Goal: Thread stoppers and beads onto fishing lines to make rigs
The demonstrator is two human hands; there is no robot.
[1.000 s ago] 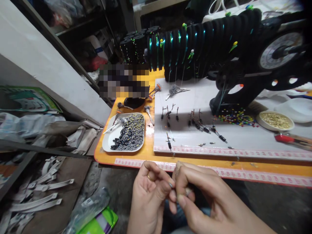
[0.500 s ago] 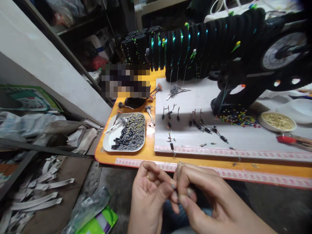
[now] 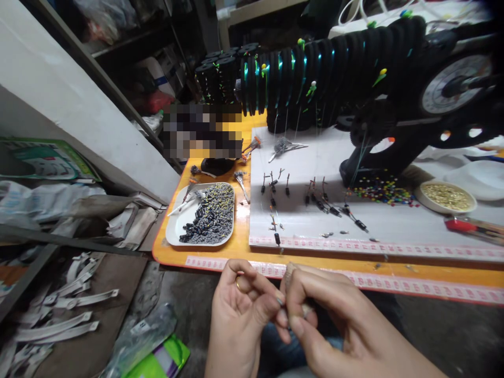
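Observation:
My left hand [image 3: 242, 315] and my right hand [image 3: 334, 315] meet fingertip to fingertip in front of the table's edge. A ring is on one finger of the left hand. Thumb and fingers of each are pinched together on something tiny; a bit of grey shows between the tips, too small to name. One right fingertip has a beige covering. Beyond the hands, small black pieces on thin lines [image 3: 277, 239] lie on the white board [image 3: 299, 226]. Left of it, a white tray [image 3: 173, 231] holds many small grey and black cylindrical pieces.
A row of black spools [image 3: 334, 68] wound with line overhangs the board on a black stand. Colourful beads or pinheads [image 3: 384, 189] lie beneath. A dish [image 3: 447, 209] of gold-coloured bits stands at right, near a red-handled tool [image 3: 459, 224]. Printed measuring strips [image 3: 409, 287] follow the table edge.
The view has shifted very slightly. Both hands keep the same pinched pose, with almost no visible movement.

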